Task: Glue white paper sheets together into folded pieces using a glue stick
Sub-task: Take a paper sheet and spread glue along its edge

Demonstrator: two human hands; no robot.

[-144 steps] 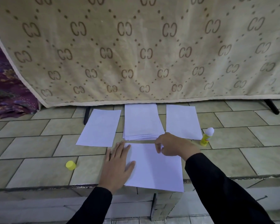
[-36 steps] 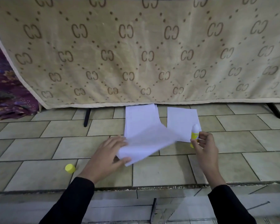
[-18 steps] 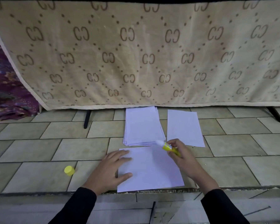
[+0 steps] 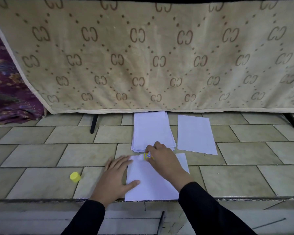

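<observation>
A white paper sheet lies flat on the tiled ledge in front of me, its near edge at the ledge's front. My left hand rests flat on the sheet's left edge, fingers spread, thumb on the paper. My right hand grips the yellow glue stick, which points left with its white tip touching the sheet's top-left corner. Behind lies a stack of white sheets. A single white sheet lies to the right of the stack.
The yellow glue cap lies on the tiles left of my left hand. A beige patterned blanket hangs across the back, with dark stand legs under it. Purple fabric sits far left. The ledge drops off at its front edge.
The sheet has been laid flat in front of me. My right hand has moved the glue stick left, from the sheet's top middle to its top-left corner. My left hand stays on the left edge.
</observation>
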